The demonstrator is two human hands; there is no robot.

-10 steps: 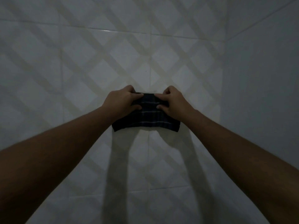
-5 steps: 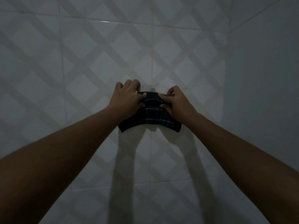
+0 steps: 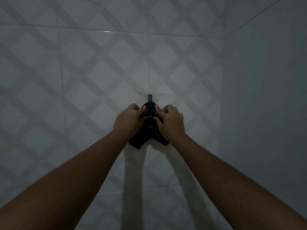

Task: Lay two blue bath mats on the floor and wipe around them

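Note:
A dark checked cloth (image 3: 149, 131) hangs bunched against the tiled wall, draped over a small dark wall hook (image 3: 150, 97). My left hand (image 3: 129, 120) grips the cloth's left side and my right hand (image 3: 171, 121) grips its right side, the two hands close together just below the hook's top. The cloth's lower corners hang out beneath both hands. No blue bath mats and no floor are in view.
The white wall tiles (image 3: 83, 80) carry a diagonal lattice pattern. A plain grey side wall (image 3: 265, 97) meets the tiled wall at a corner on the right. The room is dim, and my arms cast shadows down the tiles.
My hands have drawn closer together and the cloth, held spread out flat before, is now bunched over the wall hook. The hook's top shows above the cloth.

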